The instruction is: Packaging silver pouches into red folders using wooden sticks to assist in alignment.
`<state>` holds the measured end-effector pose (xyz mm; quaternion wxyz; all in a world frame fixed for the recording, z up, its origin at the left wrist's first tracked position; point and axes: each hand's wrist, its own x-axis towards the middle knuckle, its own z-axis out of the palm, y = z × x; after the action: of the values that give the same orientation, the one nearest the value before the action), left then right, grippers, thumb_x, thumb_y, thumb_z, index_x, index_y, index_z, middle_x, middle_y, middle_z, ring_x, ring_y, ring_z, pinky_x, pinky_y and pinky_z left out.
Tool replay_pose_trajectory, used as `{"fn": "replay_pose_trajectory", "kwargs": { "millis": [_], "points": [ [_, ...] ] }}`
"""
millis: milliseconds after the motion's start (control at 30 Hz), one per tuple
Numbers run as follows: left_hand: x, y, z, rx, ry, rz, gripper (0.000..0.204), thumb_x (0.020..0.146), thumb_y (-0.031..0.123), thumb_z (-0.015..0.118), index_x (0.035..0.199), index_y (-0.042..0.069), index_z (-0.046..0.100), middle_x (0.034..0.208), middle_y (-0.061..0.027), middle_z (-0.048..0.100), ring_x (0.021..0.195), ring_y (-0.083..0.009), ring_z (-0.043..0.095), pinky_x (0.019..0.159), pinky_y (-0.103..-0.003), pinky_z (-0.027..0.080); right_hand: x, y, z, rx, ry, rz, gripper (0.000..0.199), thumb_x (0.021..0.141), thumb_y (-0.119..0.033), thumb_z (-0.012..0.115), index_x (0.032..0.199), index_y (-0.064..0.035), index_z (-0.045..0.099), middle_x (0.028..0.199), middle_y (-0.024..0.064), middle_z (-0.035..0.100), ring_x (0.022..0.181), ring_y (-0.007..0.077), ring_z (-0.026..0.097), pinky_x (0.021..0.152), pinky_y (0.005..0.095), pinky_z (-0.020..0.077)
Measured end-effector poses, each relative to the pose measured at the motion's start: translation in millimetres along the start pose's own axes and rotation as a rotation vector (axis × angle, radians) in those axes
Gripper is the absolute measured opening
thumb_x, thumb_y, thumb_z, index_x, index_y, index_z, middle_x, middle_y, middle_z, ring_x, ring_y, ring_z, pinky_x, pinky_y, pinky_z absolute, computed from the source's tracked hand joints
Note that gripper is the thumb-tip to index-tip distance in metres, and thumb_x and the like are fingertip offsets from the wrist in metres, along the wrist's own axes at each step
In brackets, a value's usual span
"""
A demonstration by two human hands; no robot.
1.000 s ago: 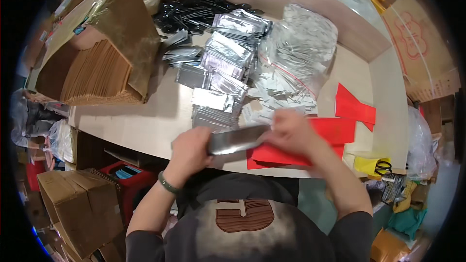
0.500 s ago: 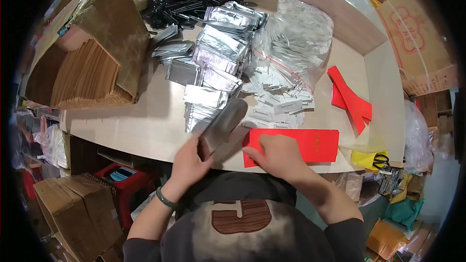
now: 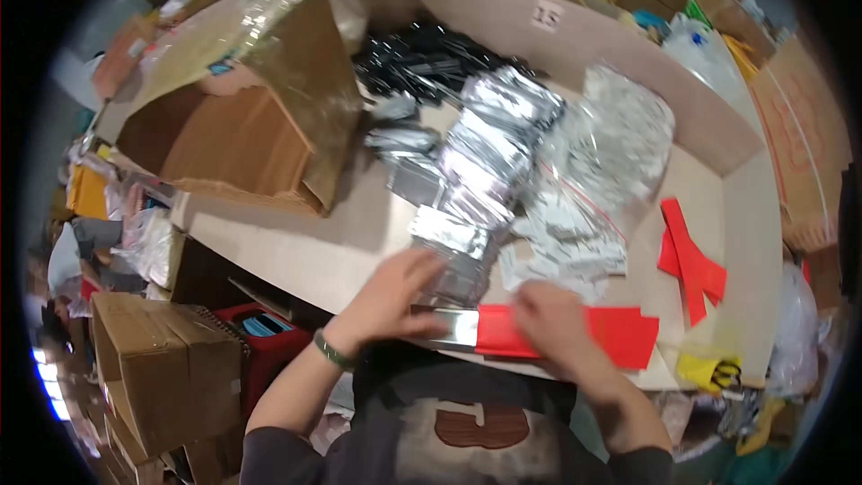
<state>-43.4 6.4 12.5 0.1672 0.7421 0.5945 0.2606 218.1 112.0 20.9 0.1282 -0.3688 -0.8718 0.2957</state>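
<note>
My left hand (image 3: 386,296) is at the table's front edge, fingers stretched over the silver foil packets (image 3: 462,233) and apart from the thumb. The thumb lies at a flat silver-grey piece (image 3: 461,327) with a dark edge. That piece meets the left end of a red paper sleeve (image 3: 505,330); whether it is inside or under the paper, I cannot tell. My right hand (image 3: 555,316) is over the sleeve, its fingers smeared by motion. More red paper (image 3: 624,337) extends to the right, beneath my right wrist.
An open carton (image 3: 314,108) of brown card sheets stands at the left. Black glossy pieces (image 3: 431,58) are heaped at the back, beside a clear bag (image 3: 624,130) spilling white slips (image 3: 575,242). Crossed red strips (image 3: 690,260) lie at the right, near a yellow packet (image 3: 705,370).
The silver-grey piece, earlier raised in my left hand, is now low against the red paper. My right hand has shifted over the sleeve. The view has swung, moving the table within it.
</note>
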Motion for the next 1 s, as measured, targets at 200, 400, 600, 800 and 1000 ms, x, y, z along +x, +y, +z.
{"fn": "replay_pose_trajectory", "kwargs": {
  "millis": [200, 400, 600, 800, 1000],
  "points": [
    [98.3, -143.3, -32.7, 0.397, 0.204, -0.262, 0.086, 0.068, 0.015, 0.074, 0.143, 0.003, 0.033, 0.141, -0.0211, 0.042, 0.131, -0.041, 0.04, 0.111, -0.049, 0.032, 12.9, 100.2, -54.9, -0.401, 0.021, 0.024, 0.03, 0.069, -0.004, 0.072, 0.098, -0.0044, 0.063, 0.098, 0.0156, 0.058, 0.093, 0.0373, 0.059, 0.078, 0.0434, 0.0511],
    [155.3, -163.9, -64.5, 0.253, -0.188, -0.586, 0.081, 0.058, 0.016, 0.082, 0.129, 0.002, 0.044, 0.148, -0.0229, 0.035, 0.13, -0.0426, 0.042, 0.108, -0.046, 0.037, 8.0, 108.8, -44.7, -0.268, 0.094, 0.002, 0.02, 0.069, -0.005, 0.075, 0.084, -0.0033, 0.063, 0.094, 0.0146, 0.056, 0.088, 0.0341, 0.059, 0.073, 0.0424, 0.0509],
    [158.5, -167.6, -65.5, 0.388, -0.146, -0.389, 0.058, 0.057, 0.015, 0.084, 0.105, 0.002, 0.055, 0.114, -0.0218, 0.055, 0.107, -0.0404, 0.057, 0.094, -0.043, 0.048, 16.8, 104.4, -48.3, -0.305, 0.087, 0.025, 0.017, 0.07, -0.005, 0.075, 0.081, -0.0029, 0.063, 0.091, 0.014, 0.056, 0.085, 0.0339, 0.06, 0.072, 0.0427, 0.051],
    [174.4, -164.5, -64.2, 0.409, -0.068, -0.536, 0.058, 0.058, 0.018, 0.082, 0.107, 0.002, 0.055, 0.107, -0.0204, 0.06, 0.107, -0.0389, 0.057, 0.094, -0.044, 0.047, 22.9, 102.6, -49.9, -0.341, 0.063, 0.053, 0.017, 0.07, -0.008, 0.075, 0.082, -0.0043, 0.065, 0.092, 0.0143, 0.058, 0.086, 0.0347, 0.061, 0.074, 0.0429, 0.0517],
    [134.6, -168.4, -51.6, 0.19, -0.048, -0.712, 0.049, 0.067, 0.008, 0.07, 0.112, -0.005, 0.056, 0.118, -0.0297, 0.057, 0.114, -0.0418, 0.056, 0.095, -0.047, 0.049, 13.3, 103.0, -41.4, -0.465, -0.015, 0.023, 0.017, 0.073, -0.018, 0.073, 0.084, -0.0057, 0.068, 0.094, 0.0161, 0.06, 0.089, 0.0361, 0.061, 0.077, 0.0448, 0.0517]
  ]
}}
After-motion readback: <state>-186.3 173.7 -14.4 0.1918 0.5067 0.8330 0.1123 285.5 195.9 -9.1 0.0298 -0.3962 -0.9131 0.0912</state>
